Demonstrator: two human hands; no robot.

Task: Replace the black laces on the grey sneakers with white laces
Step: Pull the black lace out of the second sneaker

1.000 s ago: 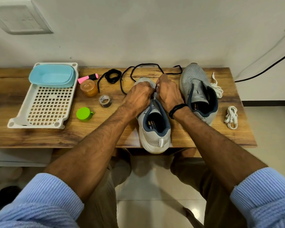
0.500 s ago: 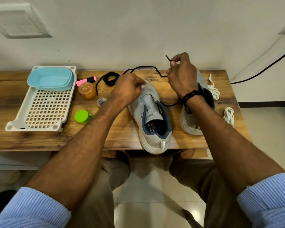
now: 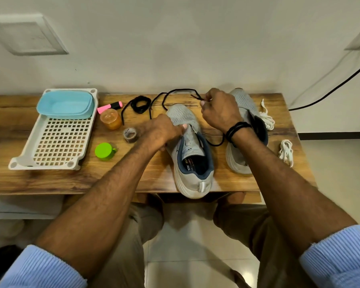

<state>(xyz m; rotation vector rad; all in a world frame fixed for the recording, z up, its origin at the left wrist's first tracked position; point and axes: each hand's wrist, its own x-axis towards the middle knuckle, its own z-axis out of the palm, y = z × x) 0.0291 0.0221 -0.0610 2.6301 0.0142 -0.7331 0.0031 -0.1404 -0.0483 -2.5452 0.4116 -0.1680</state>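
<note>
A grey sneaker (image 3: pixel 192 154) stands mid-table, heel over the front edge, with no lace in its eyelets. My left hand (image 3: pixel 160 132) grips its left side near the tongue. My right hand (image 3: pixel 220 112) pinches a long black lace (image 3: pixel 168 95) above the table; the lace loops back over the wood and trails down beside the shoe. The second grey sneaker (image 3: pixel 243 113) lies behind my right wrist. A coiled black lace (image 3: pixel 138 103) sits at the back. One white lace (image 3: pixel 266 117) lies by the second shoe and a bundled white lace (image 3: pixel 286 151) near the right edge.
On the wooden table (image 3: pixel 50 179), a white slotted tray (image 3: pixel 56 142) holds a blue tub (image 3: pixel 66 103) at the left. A pink highlighter (image 3: pixel 110 107), an orange jar (image 3: pixel 110 119), a tape roll (image 3: pixel 130 135) and a green cap (image 3: pixel 104 151) lie between tray and shoe.
Both hands were at the shoe's front eyelets. My right hand pulled the black lace free, rose toward the wall, and has now come down a little. My left hand stayed on the shoe.
</note>
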